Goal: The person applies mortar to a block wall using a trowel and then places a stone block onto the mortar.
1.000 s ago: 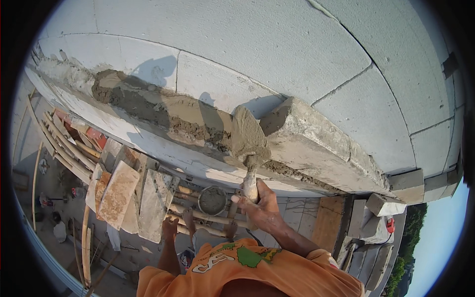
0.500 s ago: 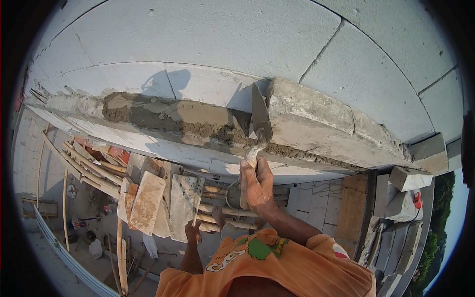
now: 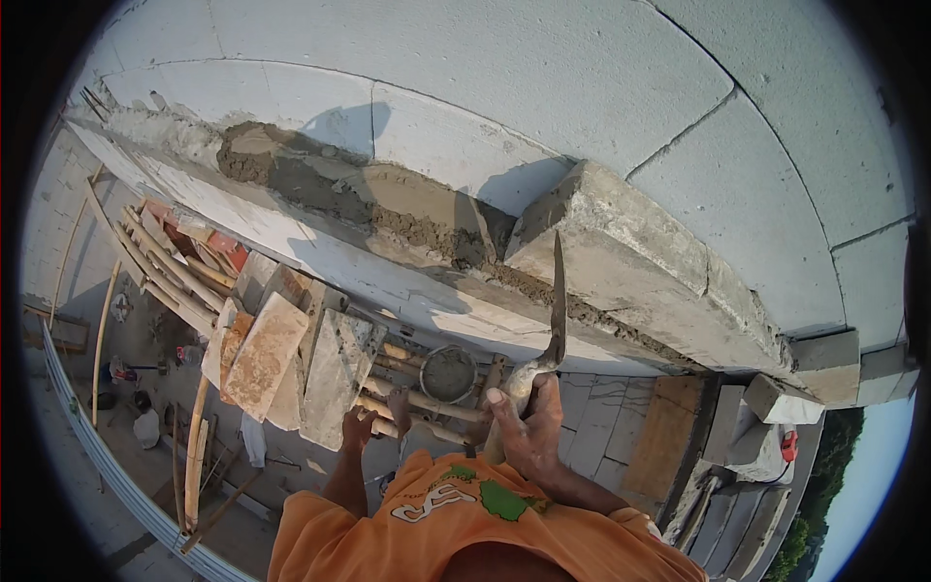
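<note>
My right hand [image 3: 531, 425] is wrapped round the pale handle of a mortar-smeared trowel [image 3: 558, 310]. The blade points up and shows nearly edge-on, in front of the laid blocks [image 3: 630, 257] but apart from the wet mortar. A bed of grey mortar [image 3: 427, 231] runs along the wall's top, up to the left end of those blocks. My left hand [image 3: 357, 427] hangs low beside the right edge of a leaning stone-like slab [image 3: 337, 373]. Its fingers look loosely apart with nothing in them; whether they touch the slab I cannot tell.
A round bucket [image 3: 448, 373] of mortar stands on bamboo poles [image 3: 427, 400] below the wall, near my feet. More slabs [image 3: 270, 349] lie to its left. Taller pale block walling [image 3: 465, 58] rises behind the mortar. Loose blocks [image 3: 781, 398] sit at the right, by an open drop.
My right hand has drawn the trowel back from the block's end and mortar, toward my body and to the right. The view has shifted, and the bucket shows more fully.
</note>
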### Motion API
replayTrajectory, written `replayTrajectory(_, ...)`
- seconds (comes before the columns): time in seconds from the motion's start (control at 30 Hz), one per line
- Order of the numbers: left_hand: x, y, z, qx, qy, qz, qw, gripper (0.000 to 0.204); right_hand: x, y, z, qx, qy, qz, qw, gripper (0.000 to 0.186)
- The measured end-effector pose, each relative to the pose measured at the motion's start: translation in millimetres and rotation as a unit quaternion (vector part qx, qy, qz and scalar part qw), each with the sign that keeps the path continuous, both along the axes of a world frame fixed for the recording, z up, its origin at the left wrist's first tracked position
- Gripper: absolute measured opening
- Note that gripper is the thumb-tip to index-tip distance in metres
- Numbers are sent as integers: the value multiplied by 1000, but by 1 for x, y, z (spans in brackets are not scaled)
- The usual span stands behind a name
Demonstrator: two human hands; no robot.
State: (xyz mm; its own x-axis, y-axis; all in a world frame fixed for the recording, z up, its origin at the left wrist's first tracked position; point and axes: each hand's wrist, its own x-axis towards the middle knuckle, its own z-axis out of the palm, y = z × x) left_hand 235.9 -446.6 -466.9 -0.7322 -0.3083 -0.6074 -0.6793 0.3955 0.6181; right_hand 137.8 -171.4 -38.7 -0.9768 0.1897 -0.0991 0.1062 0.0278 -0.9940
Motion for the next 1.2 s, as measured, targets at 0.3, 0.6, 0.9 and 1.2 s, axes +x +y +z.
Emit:
replayTrajectory(0.3,-34,15,26,46,60,10,997,52,-60,-29,49,-160,-52,-11,986,37)
replayTrajectory(0.6,-30,-7,-2,-15,24,-21,999,61,-18,8,73,-219,40,-11,975,26)
replayTrajectory(0.9,-33,28,23,40,9,-56,998,59,-45,-31,11,-128,-172,47,976,30)
replayTrajectory(1.2,-38,6,4,30,38,-34,998,56,-102,-56,-9,-216,-105,-23,970,25)
